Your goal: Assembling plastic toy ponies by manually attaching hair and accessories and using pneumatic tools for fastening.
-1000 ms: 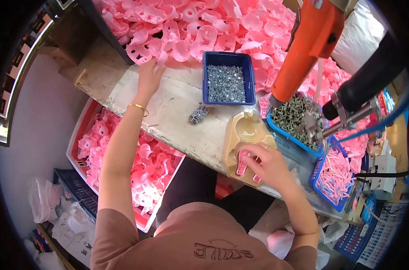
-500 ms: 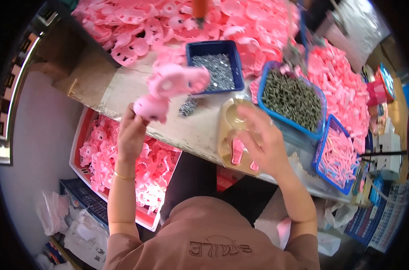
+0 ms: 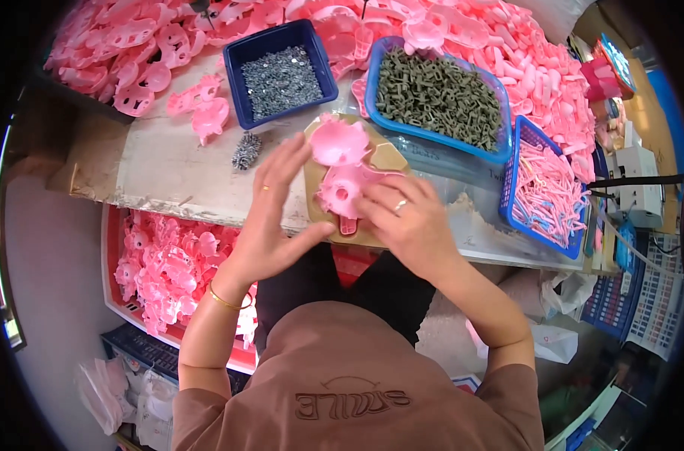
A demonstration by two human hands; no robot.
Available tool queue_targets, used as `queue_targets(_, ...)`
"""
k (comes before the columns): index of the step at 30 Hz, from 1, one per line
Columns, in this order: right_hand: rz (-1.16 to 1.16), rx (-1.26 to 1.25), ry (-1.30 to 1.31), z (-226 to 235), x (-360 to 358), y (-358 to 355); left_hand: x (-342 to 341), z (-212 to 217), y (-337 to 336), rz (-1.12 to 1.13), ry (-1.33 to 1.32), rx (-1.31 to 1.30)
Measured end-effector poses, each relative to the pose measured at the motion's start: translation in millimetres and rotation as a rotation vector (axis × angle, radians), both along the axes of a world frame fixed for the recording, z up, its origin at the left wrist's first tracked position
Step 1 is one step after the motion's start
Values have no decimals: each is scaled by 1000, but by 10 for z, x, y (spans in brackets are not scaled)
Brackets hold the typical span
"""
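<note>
A pink plastic toy shell half [image 3: 339, 188], with a rounded upper part and a lower part with a hole, lies hollow side up in a tan mould-like holder [image 3: 389, 156] at the table's front edge. Against the shell's right side, the bent fingers of my right hand [image 3: 411, 222] pinch its edge. My left hand [image 3: 270, 218] is open beside the holder's left edge, thumb and fingers spread around that side, holding nothing. Below the shell a small pink piece [image 3: 348, 225] shows in the holder's slot.
A dark blue bin of screws [image 3: 236, 71], a light blue bin of dark green parts [image 3: 447, 147] and a blue basket of pink sticks [image 3: 507, 203] surround the holder. A screw clump [image 3: 247, 150] lies left. Pink shells [image 3: 169, 45] heap behind; a crate [image 3: 116, 282] stands below.
The shell has moved from my left hand, raised at the left, into the holder. My left hand has let go and opened; my right hand has closed at the shell's edge. The view has shifted.
</note>
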State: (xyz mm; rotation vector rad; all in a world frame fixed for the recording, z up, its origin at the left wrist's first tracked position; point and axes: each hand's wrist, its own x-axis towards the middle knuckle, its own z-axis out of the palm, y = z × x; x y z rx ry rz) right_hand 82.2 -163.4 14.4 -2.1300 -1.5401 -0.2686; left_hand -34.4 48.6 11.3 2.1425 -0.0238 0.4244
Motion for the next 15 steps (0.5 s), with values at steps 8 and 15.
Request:
queue_targets(8,-177,-14,190,156,172,-294,168,-66,-246,-35,25,355)
queue_targets(15,-177,-28,172,33,173,-335,322,-72,-375,-57,40,454)
